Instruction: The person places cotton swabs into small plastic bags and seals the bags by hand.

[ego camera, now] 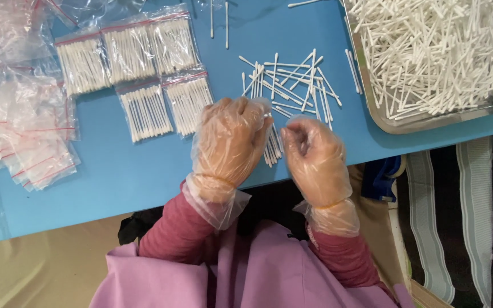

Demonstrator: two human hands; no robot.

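Note:
Both my hands wear thin clear plastic gloves over a blue table (115, 177). My left hand (229, 142) is curled around a bunch of white cotton swabs (272, 149), whose ends stick out below the fingers. My right hand (314, 157) is beside it, fingers bent toward the bunch, thumb and forefinger pinched; whether it grips a swab is hidden. Just beyond my hands lies a loose scatter of swabs (292, 82) on the table.
A steel tray (429, 121) heaped with white swabs sits at the far right. Several filled zip bags of swabs (144, 63) lie at the far left-centre. A pile of empty clear bags with red strips (18, 125) is at the left edge.

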